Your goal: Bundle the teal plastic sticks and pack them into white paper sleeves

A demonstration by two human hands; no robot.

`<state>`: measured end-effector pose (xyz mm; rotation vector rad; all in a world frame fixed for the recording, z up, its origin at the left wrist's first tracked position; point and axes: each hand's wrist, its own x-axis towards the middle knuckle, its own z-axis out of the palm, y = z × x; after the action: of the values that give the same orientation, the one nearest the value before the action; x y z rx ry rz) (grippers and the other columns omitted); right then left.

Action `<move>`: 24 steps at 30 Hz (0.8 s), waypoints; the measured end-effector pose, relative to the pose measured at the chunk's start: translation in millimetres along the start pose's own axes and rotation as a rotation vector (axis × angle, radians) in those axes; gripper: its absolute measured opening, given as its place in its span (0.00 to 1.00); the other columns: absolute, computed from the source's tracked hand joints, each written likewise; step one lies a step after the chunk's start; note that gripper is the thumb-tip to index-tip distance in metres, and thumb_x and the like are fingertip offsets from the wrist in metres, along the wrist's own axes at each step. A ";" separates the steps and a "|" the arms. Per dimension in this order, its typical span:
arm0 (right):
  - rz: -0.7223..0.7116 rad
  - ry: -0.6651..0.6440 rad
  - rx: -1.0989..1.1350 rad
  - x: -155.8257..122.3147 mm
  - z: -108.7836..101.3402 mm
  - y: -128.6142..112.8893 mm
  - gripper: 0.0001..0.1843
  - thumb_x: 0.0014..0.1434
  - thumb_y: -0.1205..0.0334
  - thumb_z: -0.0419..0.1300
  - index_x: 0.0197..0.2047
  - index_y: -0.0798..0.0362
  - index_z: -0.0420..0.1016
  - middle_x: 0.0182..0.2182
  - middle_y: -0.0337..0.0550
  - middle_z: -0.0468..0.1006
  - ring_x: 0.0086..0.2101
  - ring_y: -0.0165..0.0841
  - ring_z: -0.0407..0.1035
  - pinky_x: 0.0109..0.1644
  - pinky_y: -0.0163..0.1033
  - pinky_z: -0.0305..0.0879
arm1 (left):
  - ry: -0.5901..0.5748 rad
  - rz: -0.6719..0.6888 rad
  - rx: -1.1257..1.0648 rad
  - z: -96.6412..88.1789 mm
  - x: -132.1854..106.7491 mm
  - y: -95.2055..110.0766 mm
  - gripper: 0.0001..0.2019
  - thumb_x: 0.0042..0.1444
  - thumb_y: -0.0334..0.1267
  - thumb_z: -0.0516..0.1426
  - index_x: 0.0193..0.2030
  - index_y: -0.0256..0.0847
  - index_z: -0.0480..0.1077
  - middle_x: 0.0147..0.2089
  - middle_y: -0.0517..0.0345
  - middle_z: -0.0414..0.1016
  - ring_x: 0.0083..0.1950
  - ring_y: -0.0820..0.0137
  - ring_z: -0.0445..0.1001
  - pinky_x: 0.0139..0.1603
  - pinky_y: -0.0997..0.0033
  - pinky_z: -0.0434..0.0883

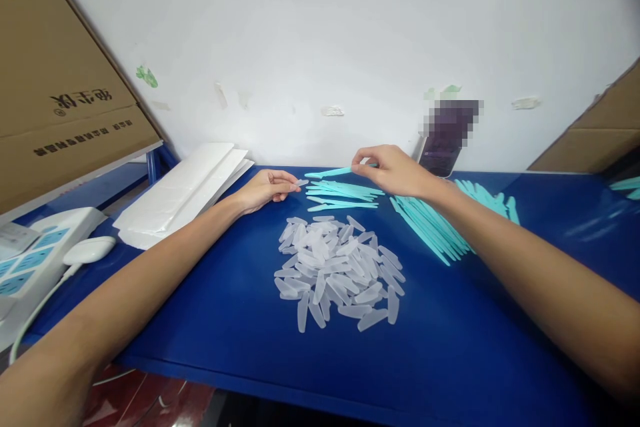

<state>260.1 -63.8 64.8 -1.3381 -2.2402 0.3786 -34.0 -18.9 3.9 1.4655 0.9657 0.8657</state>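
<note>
My left hand [267, 190] pinches a small translucent cap [301, 182] between thumb and fingers, its tip pointing right. My right hand [387, 170] is closed on one end of a turquoise eyebrow razor [330, 174], whose other end points left toward the cap. Razor and cap are apart. Below them lies a small stack of turquoise razors [343, 192]. Nearer to me is a loose heap of translucent caps [340, 267]. Under my right forearm, a fanned row of razors [430, 227] is partly hidden, with more razors [487, 200] beyond it.
White flat sheets or packets [185, 190] lie at the left on the blue table [250, 327]. A power strip [40, 247] with a white plug [90, 250] is at far left. A cardboard box [70, 67] stands above. A phone [445, 147] leans on the wall at right.
</note>
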 end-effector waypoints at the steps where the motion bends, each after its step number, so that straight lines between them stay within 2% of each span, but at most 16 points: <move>1: -0.010 -0.002 -0.009 -0.1 -1.1 -0.4 0.12 0.61 0.58 0.54 0.37 0.54 0.77 0.31 0.44 0.78 0.32 0.34 0.68 0.40 0.40 0.59 | 0.002 0.000 0.002 -0.2 0.5 -0.5 0.14 0.39 0.39 0.73 0.33 0.38 0.79 0.35 0.45 0.82 0.21 0.78 0.63 0.19 0.75 0.56; 6: -0.050 -0.022 -0.040 0.2 -4.6 -0.3 0.12 0.63 0.59 0.54 0.38 0.54 0.77 0.37 0.47 0.80 0.37 0.37 0.70 0.43 0.41 0.60 | 0.030 -0.013 0.012 -1.0 3.4 -2.8 0.13 0.38 0.38 0.73 0.32 0.38 0.80 0.36 0.43 0.82 0.20 0.80 0.60 0.19 0.75 0.52; 13: -0.069 -0.059 -0.038 0.6 6.8 0.2 0.11 0.63 0.59 0.54 0.38 0.54 0.77 0.36 0.46 0.80 0.37 0.36 0.70 0.41 0.40 0.60 | 0.018 0.045 0.071 -2.1 3.9 -7.7 0.13 0.41 0.41 0.72 0.34 0.40 0.81 0.37 0.44 0.82 0.21 0.77 0.63 0.21 0.73 0.55; 17: -0.128 -0.173 -0.042 -0.1 16.4 0.7 0.11 0.61 0.58 0.56 0.34 0.54 0.75 0.30 0.43 0.77 0.29 0.31 0.66 0.35 0.38 0.58 | 0.032 0.082 0.191 3.7 -1.6 -4.3 0.12 0.43 0.43 0.71 0.34 0.40 0.81 0.34 0.47 0.82 0.26 0.73 0.70 0.23 0.74 0.58; 20: -0.166 -0.233 -0.084 0.1 17.4 2.4 0.12 0.60 0.55 0.58 0.31 0.53 0.76 0.30 0.43 0.78 0.29 0.31 0.66 0.35 0.38 0.57 | 0.018 0.127 0.268 10.6 -5.9 -0.4 0.12 0.43 0.43 0.70 0.34 0.40 0.81 0.34 0.48 0.82 0.29 0.69 0.74 0.26 0.72 0.63; 22: -0.143 -0.243 -0.121 0.7 17.1 4.2 0.16 0.62 0.51 0.57 0.33 0.53 0.77 0.32 0.44 0.78 0.29 0.32 0.67 0.34 0.38 0.57 | 0.001 0.178 0.336 14.3 -7.6 0.6 0.12 0.44 0.43 0.70 0.34 0.40 0.81 0.34 0.49 0.81 0.29 0.69 0.74 0.28 0.71 0.65; 24: -0.079 -0.231 -0.178 1.3 18.3 6.9 0.18 0.64 0.49 0.54 0.36 0.53 0.78 0.32 0.45 0.79 0.28 0.32 0.66 0.33 0.38 0.55 | -0.011 0.216 0.428 16.6 -8.7 0.4 0.12 0.45 0.44 0.70 0.33 0.40 0.81 0.30 0.52 0.79 0.25 0.71 0.70 0.26 0.71 0.62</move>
<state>254.6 -59.0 46.6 -1.3473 -2.5612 0.3262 -22.2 -33.4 2.5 1.9658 1.0398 0.8352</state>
